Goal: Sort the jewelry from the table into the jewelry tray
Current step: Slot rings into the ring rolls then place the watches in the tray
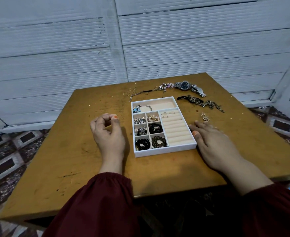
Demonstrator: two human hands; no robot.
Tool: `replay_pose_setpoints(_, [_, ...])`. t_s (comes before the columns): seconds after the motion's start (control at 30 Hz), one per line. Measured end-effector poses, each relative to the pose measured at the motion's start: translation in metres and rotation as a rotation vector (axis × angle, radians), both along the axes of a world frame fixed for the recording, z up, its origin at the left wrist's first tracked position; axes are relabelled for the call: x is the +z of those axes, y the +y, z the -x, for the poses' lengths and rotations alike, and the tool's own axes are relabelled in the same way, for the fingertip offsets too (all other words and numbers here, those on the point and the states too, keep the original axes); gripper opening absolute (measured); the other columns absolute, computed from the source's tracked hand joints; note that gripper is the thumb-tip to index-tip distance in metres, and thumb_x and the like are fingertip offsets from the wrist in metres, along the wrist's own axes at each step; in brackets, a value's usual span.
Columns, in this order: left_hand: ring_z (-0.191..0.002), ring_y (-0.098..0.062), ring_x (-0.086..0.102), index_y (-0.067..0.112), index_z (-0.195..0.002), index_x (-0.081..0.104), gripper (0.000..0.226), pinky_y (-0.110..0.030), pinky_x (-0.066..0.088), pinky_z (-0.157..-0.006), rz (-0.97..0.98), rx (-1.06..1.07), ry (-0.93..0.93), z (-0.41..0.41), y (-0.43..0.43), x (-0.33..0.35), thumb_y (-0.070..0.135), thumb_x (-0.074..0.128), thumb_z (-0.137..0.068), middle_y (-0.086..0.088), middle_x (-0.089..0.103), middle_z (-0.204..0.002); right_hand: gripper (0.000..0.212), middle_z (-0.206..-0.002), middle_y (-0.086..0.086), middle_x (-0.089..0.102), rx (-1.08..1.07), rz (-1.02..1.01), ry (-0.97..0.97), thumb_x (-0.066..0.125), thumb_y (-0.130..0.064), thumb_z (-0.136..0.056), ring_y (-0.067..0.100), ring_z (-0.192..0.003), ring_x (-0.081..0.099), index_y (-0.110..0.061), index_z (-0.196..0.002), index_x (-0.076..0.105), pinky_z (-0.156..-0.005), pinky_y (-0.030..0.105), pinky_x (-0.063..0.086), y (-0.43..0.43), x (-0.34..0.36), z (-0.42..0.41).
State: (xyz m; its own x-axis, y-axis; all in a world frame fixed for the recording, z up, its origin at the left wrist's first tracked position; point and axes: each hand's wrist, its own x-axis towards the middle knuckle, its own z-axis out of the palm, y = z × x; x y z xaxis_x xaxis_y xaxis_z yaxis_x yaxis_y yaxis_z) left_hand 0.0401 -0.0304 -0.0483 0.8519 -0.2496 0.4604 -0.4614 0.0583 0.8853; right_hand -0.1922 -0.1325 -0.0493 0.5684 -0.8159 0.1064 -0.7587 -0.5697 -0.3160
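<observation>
Now right hand (211, 139) is lying flat, fingers straight, beside tray (164, 152), probably steadying it. Left hand (106, 132) is hovering loosely curled; contents unclear.

You wear loose, dark red sleeves. Your left sleeve (96, 202) ends in a gathered, puckered cuff at the wrist; your right sleeve (274, 211) is the same cloth. The thumbnails of your left hand (108, 134) and right hand (212, 142) carry orange polish.

Ribbed white wall (55, 48); patterned floor tiles (12, 151)
</observation>
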Motion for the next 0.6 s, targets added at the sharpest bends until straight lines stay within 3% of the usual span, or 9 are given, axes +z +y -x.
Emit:
replay_pose_setpoints(0.17, [-0.09, -0.016, 0.053, 0.014, -0.086, 0.059, 0.008, 0.0, 0.037, -0.073, 0.005, -0.009, -0.002, -0.0002, -0.0018, -0.0005, 0.006, 0.059, -0.09, -0.003, 0.048, -0.101, 0.047, -0.159, -0.006, 0.018, -0.029, 0.007, 0.072, 0.019, -0.043, -0.101, 0.014, -0.147, 0.011, -0.038, -0.147, 0.027, -0.119, 0.035, 0.01, 0.0002, -0.001, -0.0012])
replay_pose_setpoints(0.37, [-0.092, -0.019, 0.054, 0.02, -0.083, 0.057, 0.016, -0.002, 0.039, -0.075, -0.034, -0.054, -0.02, -0.0004, -0.0015, -0.0021, 0.006, 0.059, -0.09, 0.0, 0.047, -0.102, 0.046, -0.158, -0.006, 0.02, -0.035, -0.006, 0.065, 0.023, -0.044, -0.101, 0.015, -0.147, 0.012, -0.039, -0.147, 0.027, -0.118, 0.035, 0.009, -0.001, -0.002, -0.0035])
replay_pose_setpoints(0.53, [-0.107, -0.026, 0.054, 0.017, -0.084, 0.061, 0.009, -0.036, 0.046, -0.097, -0.081, -0.152, -0.021, 0.0, -0.0052, -0.002, 0.009, 0.062, -0.088, 0.005, 0.046, -0.102, 0.046, -0.158, -0.005, 0.02, -0.027, -0.017, 0.07, 0.024, -0.043, -0.101, 0.016, -0.147, 0.011, -0.038, -0.147, 0.027, -0.118, 0.034, 0.008, -0.0028, -0.0006, -0.0042])
replay_pose_setpoints(0.6, [-0.111, -0.025, 0.052, 0.019, -0.08, 0.062, 0.014, -0.04, 0.042, -0.102, -0.085, -0.171, -0.007, 0.0004, -0.0097, 0.0045, 0.008, 0.063, -0.087, 0.002, 0.046, -0.103, 0.047, -0.158, -0.005, 0.019, -0.027, -0.022, 0.07, 0.023, -0.043, -0.101, 0.016, -0.147, 0.01, -0.037, -0.147, 0.027, -0.118, 0.033, 0.008, -0.0025, 0.0001, -0.0042])
